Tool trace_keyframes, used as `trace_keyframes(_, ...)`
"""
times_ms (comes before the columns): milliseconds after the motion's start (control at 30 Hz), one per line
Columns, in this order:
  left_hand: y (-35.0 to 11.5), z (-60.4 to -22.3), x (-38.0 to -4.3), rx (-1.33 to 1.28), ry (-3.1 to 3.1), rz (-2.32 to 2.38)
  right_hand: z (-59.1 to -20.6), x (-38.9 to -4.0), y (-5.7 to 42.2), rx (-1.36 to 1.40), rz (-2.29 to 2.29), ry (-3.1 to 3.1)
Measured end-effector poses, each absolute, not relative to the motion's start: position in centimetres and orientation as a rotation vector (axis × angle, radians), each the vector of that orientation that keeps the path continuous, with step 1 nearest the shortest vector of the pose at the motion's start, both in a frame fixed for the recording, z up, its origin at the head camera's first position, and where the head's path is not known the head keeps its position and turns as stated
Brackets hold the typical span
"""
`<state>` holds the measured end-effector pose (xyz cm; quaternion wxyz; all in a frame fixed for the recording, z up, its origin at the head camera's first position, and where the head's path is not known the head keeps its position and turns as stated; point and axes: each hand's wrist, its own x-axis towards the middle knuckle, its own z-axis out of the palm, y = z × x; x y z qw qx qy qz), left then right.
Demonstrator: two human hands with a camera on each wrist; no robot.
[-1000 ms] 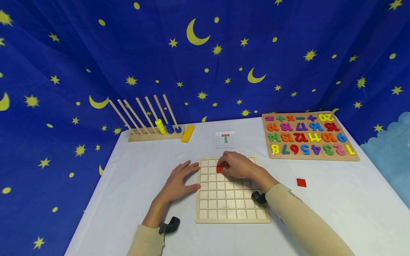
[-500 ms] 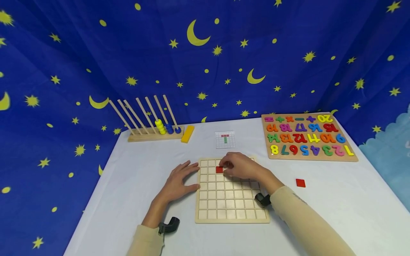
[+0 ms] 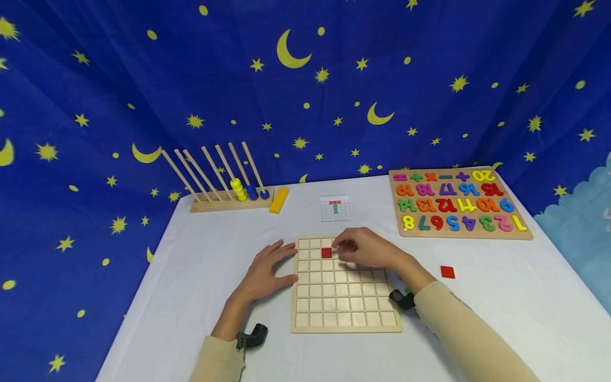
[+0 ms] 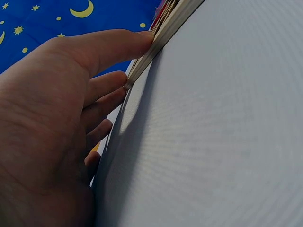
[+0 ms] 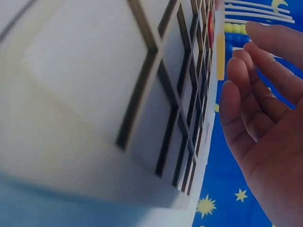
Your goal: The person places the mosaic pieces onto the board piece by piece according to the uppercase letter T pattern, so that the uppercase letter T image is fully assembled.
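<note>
The right hand [image 3: 367,248] hangs over the upper part of a square pale wooden grid board [image 3: 347,329], its fingers loosely bent with a gap between thumb and forefinger, and it holds nothing. The left hand [image 3: 267,273] lies with straight, spread fingers along the board's left side; the left wrist view shows its thumb against the board's edge, and it grips nothing.

Just left of the right hand's fingertips, a flat, square red tile [image 3: 326,253] sits in the third cell from the left, second row from the far edge. Each wrist wears a black strapped device below a beige sleeve [image 3: 217,361]. A small green piece [image 3: 408,291], mostly hidden by the right wrist, shows near the board's right edge.

A second square red tile [image 3: 447,272] lies well to the right on the white-covered bench [image 3: 167,297]. Beyond the board rests a small gridded card [image 3: 335,216] with a red-and-green T. At the far left stand a wooden rod abacus [image 3: 210,206] with yellow and blue beads and, beside it, an orange-yellow rectangular block [image 3: 279,200]. At the far right lies a wooden number-puzzle board [image 3: 468,235]. Behind hangs a blue curtain [image 3: 248,95] patterned with yellow moons and stars.
</note>
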<state>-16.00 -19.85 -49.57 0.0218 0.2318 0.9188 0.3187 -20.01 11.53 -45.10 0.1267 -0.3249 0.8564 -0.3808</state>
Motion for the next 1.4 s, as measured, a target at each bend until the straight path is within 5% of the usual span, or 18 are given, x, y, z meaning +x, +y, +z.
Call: trace_keyframes(1400, -19.8, -49.5, -15.9, 0.712, 2.849, 0.983, -45.3, -16.6, 19.0, -0.759, -1.033, 2.568)
